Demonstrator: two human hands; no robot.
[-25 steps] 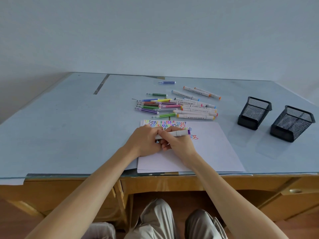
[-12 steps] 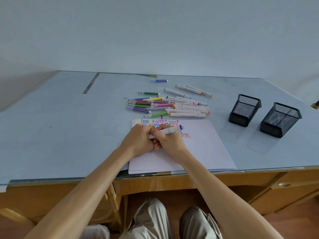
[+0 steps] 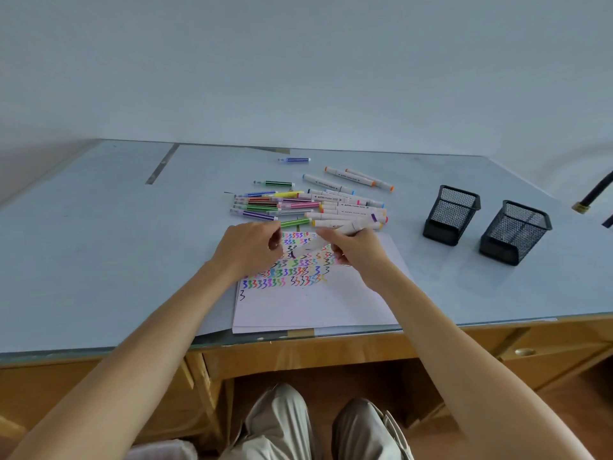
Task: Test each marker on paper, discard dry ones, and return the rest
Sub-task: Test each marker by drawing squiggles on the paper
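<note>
Your right hand point(image 3: 356, 249) grips a white marker point(image 3: 351, 227) above the scribbled paper point(image 3: 315, 303), purple end toward the pile (blurred). Your left hand point(image 3: 247, 249) has curled fingers; whether they hold the cap, I cannot tell.

Home study or office: glass-topped wooden desk point(image 3: 99, 260) with drawers, plain wall, 2 mesh pen holders point(image 3: 451, 214).
</note>
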